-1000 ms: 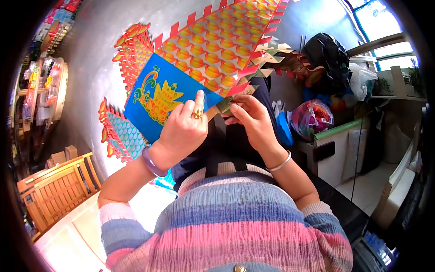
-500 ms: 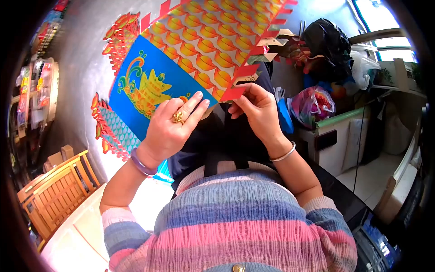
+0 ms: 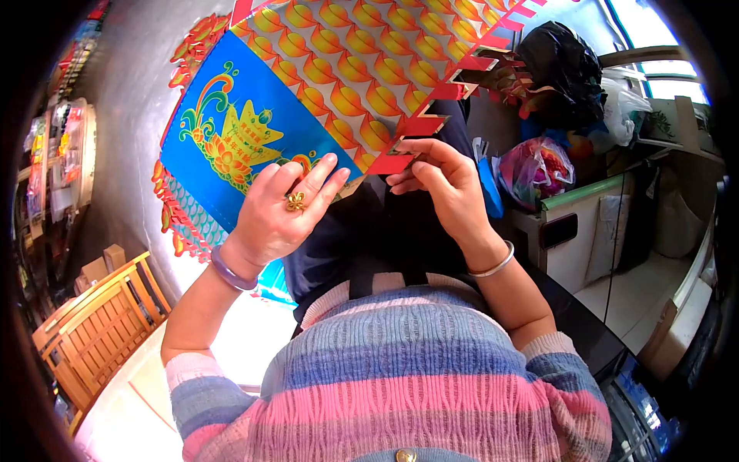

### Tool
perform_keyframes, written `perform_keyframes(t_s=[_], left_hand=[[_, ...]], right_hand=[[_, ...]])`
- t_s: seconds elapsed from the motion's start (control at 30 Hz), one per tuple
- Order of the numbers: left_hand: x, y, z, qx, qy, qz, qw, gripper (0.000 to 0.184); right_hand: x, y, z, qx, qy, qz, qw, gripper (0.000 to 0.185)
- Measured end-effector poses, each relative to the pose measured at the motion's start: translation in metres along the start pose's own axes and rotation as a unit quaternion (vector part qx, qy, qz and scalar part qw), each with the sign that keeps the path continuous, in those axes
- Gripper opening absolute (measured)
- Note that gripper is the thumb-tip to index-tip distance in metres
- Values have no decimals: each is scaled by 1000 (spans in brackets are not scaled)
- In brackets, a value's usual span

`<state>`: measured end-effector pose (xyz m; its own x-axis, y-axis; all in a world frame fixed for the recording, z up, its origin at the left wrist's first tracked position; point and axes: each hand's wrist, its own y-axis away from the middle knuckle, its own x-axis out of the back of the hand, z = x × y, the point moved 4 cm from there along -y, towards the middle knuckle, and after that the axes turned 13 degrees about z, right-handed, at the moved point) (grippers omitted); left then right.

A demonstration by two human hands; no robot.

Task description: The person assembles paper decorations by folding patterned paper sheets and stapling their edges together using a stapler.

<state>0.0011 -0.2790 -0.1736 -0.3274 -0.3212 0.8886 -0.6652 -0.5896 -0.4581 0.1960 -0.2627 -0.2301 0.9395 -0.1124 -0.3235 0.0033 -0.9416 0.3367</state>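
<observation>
A large folded paper piece fills the upper middle, with an orange and yellow patterned panel (image 3: 350, 58) joined to a blue panel (image 3: 254, 115) that bears a gold lotus design. My left hand (image 3: 285, 208) grips the blue panel's lower edge, two fingers lying on its face and the thumb hidden beneath. At the lower right corner, my right hand (image 3: 443, 185) pinches a red tab (image 3: 390, 163) between thumb and fingers. More red tabs run up the panel's right edge. Behind the blue panel, a light blue scale-patterned part (image 3: 188, 212) with red trim shows.
A wooden folding chair (image 3: 104, 327) stands at lower left. On the right are a black plastic bag (image 3: 562, 73), a clear bag with red contents (image 3: 536, 171) and a white cabinet (image 3: 585, 231) with a green edge. Shelves of packets line the far left.
The paper piece has shifted left and tilted, showing more of the blue panel. My left hand has moved left with it. My right hand has moved from beneath the corner to the red tab.
</observation>
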Motion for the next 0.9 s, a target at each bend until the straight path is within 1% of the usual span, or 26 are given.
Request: perform_keyframes(t_s=[0.07, 0.17, 0.27, 0.9], left_hand=[[-1, 0, 0, 0, -1, -2, 1000, 42], [-2, -1, 2, -4, -4, -1, 1000, 41], [-2, -1, 2, -7, -6, 0, 1000, 40], [-4, 1, 2, -13, -15, 2, 1000, 38]], right_hand=[[-1, 0, 0, -8, 2, 7, 1000, 18], [-1, 1, 4, 17, 27, 21, 999, 17], [0, 0, 6, 10, 25, 28, 999, 16], [-2, -1, 2, 8, 31, 27, 999, 14]])
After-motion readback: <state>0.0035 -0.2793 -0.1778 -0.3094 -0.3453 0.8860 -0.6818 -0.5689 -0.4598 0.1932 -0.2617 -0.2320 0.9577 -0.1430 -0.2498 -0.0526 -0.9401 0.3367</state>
